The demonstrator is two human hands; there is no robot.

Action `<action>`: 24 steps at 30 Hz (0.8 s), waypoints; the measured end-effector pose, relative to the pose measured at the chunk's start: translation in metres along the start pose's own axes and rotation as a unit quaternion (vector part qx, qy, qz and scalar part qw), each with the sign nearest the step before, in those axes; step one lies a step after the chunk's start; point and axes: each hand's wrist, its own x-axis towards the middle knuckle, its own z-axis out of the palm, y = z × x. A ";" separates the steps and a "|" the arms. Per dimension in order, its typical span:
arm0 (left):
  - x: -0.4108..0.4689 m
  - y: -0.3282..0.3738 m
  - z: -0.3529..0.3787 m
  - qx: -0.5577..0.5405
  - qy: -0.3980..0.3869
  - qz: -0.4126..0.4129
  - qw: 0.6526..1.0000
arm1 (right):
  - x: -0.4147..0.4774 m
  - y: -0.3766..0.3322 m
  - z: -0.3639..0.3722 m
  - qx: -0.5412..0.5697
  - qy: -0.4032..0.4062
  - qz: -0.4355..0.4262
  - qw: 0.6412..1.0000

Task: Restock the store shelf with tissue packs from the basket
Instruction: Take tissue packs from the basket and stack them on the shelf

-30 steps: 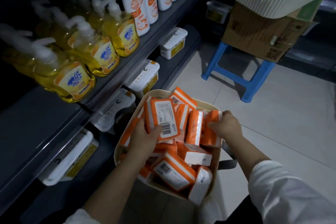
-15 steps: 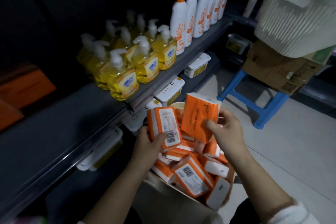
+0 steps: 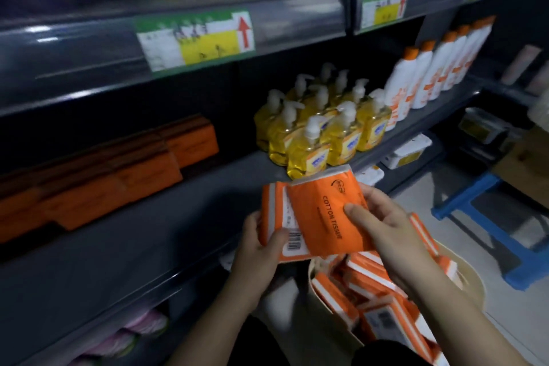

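Tissue packs (image 3: pixel 365 279) lie in basket (image 3: pixel 475 282) below shelf (image 3: pixel 133 246).

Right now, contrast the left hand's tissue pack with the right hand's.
The left hand grips the orange plastic barcode pack, white label showing; the right hand grips the orange plastic lettered pack, COTTON TISSUE print showing. The lettered pack overlaps the barcode pack in front. Both are orange-wrapped.

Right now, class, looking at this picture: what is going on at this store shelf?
A person is restocking tissue packs. The left hand grips one orange pack with its barcode side showing. The right hand holds a second pack, printed COTTON TISSUE, overlapping the first. Both are held above the basket, which holds more packs. On the shelf, stocked packs stand at the left, with yellow soap bottles further right. Neither held pack is shelved yet.
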 end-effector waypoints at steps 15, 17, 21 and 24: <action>-0.052 -0.008 -0.129 -0.025 0.219 0.024 0.975 | 0.015 0.010 0.148 -0.154 -0.275 -0.053 0.948; -0.066 -0.008 -0.138 -0.020 0.237 0.021 0.971 | 0.011 0.013 0.162 -0.145 -0.299 -0.056 0.942; -0.100 -0.013 -0.163 -0.042 0.303 0.032 0.951 | -0.008 0.005 0.197 -0.155 -0.364 -0.090 0.914; -0.122 -0.016 -0.178 -0.038 0.359 0.053 0.931 | -0.026 -0.003 0.218 -0.138 -0.391 -0.128 0.901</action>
